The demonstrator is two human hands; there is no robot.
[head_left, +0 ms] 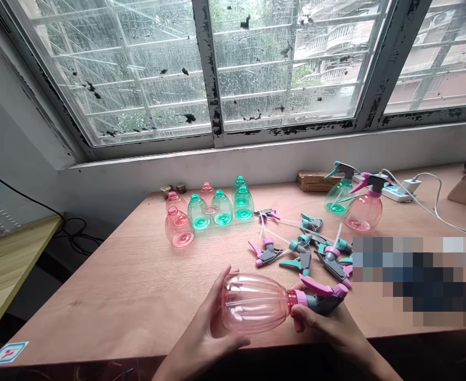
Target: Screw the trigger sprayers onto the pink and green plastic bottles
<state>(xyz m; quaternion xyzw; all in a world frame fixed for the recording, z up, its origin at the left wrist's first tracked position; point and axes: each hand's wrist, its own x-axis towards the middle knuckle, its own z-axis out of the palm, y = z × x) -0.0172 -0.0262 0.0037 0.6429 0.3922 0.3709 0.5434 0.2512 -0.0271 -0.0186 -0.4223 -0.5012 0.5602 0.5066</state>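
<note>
Daylight fills a grimy window (pixel 256 74) above the wooden table (pixel 117 296).

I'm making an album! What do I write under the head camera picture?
The left hand and right hand hold a pink spray bottle sideways, with loose spray tops lying beyond it.

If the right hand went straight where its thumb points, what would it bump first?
Likely the pink bottle: the right hand has its thumb aimed left at it. They may already touch; depth is unclear.
</note>
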